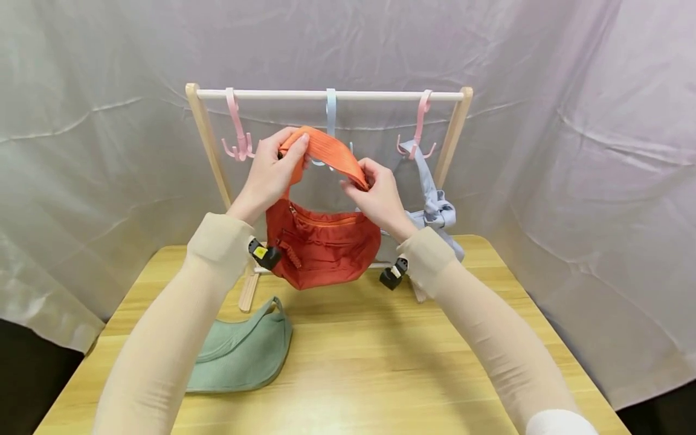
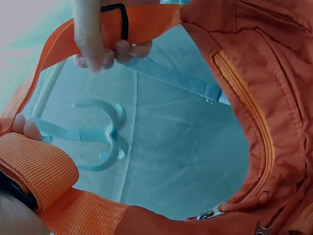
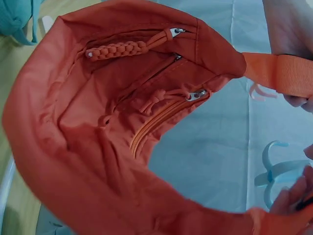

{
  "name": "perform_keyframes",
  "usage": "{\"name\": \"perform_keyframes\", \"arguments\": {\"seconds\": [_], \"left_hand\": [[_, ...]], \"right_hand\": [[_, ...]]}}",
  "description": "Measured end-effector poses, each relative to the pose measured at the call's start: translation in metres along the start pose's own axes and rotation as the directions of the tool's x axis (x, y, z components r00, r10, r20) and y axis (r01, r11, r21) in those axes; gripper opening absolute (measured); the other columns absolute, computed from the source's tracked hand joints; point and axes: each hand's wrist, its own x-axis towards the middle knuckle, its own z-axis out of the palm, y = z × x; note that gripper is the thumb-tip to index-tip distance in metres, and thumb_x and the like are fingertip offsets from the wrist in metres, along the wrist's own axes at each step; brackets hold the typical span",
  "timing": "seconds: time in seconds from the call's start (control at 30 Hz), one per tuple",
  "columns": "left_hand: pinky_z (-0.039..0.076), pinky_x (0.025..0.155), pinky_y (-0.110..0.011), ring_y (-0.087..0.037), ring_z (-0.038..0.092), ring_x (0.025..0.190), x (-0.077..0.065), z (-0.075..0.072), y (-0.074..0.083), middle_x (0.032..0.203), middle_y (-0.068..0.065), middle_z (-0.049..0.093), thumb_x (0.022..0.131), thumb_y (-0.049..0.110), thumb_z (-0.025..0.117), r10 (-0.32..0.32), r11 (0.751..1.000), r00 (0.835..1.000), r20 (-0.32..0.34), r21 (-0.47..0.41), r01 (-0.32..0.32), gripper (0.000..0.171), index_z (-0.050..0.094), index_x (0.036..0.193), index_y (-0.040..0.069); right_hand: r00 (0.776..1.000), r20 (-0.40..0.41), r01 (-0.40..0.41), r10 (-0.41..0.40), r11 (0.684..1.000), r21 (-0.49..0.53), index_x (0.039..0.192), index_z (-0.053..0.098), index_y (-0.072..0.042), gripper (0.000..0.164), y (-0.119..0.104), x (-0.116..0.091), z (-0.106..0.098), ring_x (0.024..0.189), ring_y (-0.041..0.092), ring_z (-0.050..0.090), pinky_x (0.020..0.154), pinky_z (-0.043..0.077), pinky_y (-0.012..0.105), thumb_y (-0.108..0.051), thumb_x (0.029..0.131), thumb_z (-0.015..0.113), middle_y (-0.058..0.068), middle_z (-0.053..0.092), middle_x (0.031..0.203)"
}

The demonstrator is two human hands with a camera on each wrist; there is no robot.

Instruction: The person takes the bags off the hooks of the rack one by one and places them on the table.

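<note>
A red shoulder bag [image 1: 328, 251] with an orange strap [image 1: 326, 148] hangs in the air before the rack. My left hand [image 1: 274, 169] grips the strap's left side, thumb on top. On the strap's right side my right hand [image 1: 377, 193] pinches the webbing near a dark buckle [image 2: 124, 22]. Behind the strap is a light blue hook [image 1: 331, 112], partly covered by it; its prongs [image 2: 115, 134] show through the strap's loop in the left wrist view. The right wrist view shows the bag's zipper [image 3: 161, 117] and a braided orange pull [image 3: 117, 50].
The rack's white bar [image 1: 272, 95] also carries a pink hook [image 1: 236, 124] at left and another pink hook [image 1: 420, 121] at right. A pale blue bag [image 1: 437, 211] hangs from the right one. A green bag [image 1: 244, 356] lies on the wooden table [image 1: 370, 374], front left.
</note>
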Motion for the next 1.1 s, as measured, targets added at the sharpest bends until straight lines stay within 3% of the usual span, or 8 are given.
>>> {"name": "perform_keyframes", "arguments": {"seconds": [0.23, 0.5, 0.7, 0.9, 1.1], "left_hand": [[0.044, 0.065, -0.023, -0.009, 0.056, 0.069, -0.01, -0.001, 0.0, 0.074, 0.005, 0.061, 0.103, 0.023, 0.055, 0.014, 0.999, 1.0, 0.007, -0.04, -0.014, 0.027, 0.066, 0.113, 0.001], [0.043, 0.06, -0.023, -0.01, 0.054, 0.065, -0.024, 0.005, -0.001, 0.073, -0.001, 0.06, 0.103, 0.021, 0.055, 0.006, 0.998, 1.0, 0.026, -0.062, -0.005, 0.027, 0.065, 0.114, -0.002], [0.044, 0.056, -0.023, -0.012, 0.054, 0.063, -0.035, 0.01, 0.002, 0.076, -0.011, 0.06, 0.103, 0.021, 0.055, 0.01, 0.996, 0.999, 0.033, -0.092, -0.007, 0.026, 0.066, 0.114, -0.001], [0.046, 0.058, -0.023, -0.01, 0.056, 0.062, -0.043, 0.014, 0.002, 0.073, 0.001, 0.061, 0.103, 0.019, 0.055, -0.004, 0.99, 1.0, 0.022, -0.139, 0.007, 0.026, 0.066, 0.114, -0.001], [0.047, 0.061, -0.022, -0.009, 0.055, 0.062, -0.052, 0.017, -0.001, 0.075, 0.008, 0.061, 0.103, 0.02, 0.055, -0.041, 0.988, 0.999, 0.014, -0.148, 0.043, 0.026, 0.066, 0.116, 0.0]], "right_hand": [[0.997, 0.083, 0.008, -0.005, 0.999, -0.038, 0.097, 0.062, 0.001, 0.01, 0.01, -0.019, -0.004, 0.069, 0.013, 0.058, 0.065, 0.047, 0.021, -0.003, 0.089, 0.067, 0.01, 0.065, 0.084], [0.987, 0.153, 0.045, -0.037, 0.998, -0.045, 0.106, 0.066, -0.004, 0.018, 0.022, -0.045, -0.001, 0.078, 0.016, 0.057, 0.069, 0.046, 0.021, -0.001, 0.088, 0.066, 0.012, 0.069, 0.092], [0.978, 0.209, 0.02, -0.022, 1.0, 0.008, 0.116, 0.065, 0.0, 0.03, 0.036, -0.063, -0.002, 0.102, 0.024, 0.069, 0.092, 0.056, 0.03, 0.006, 0.087, 0.064, 0.017, 0.072, 0.111], [0.978, 0.209, -0.001, -0.001, 1.0, 0.008, 0.12, 0.064, 0.002, 0.032, 0.05, -0.083, -0.007, 0.114, 0.035, 0.068, 0.104, 0.052, 0.042, 0.004, 0.088, 0.067, 0.019, 0.071, 0.117], [0.976, 0.206, -0.057, 0.064, 0.997, -0.043, 0.122, 0.064, 0.001, 0.036, 0.066, -0.103, -0.011, 0.115, 0.031, 0.067, 0.102, 0.051, 0.031, 0.0, 0.087, 0.071, 0.017, 0.071, 0.12]]}}
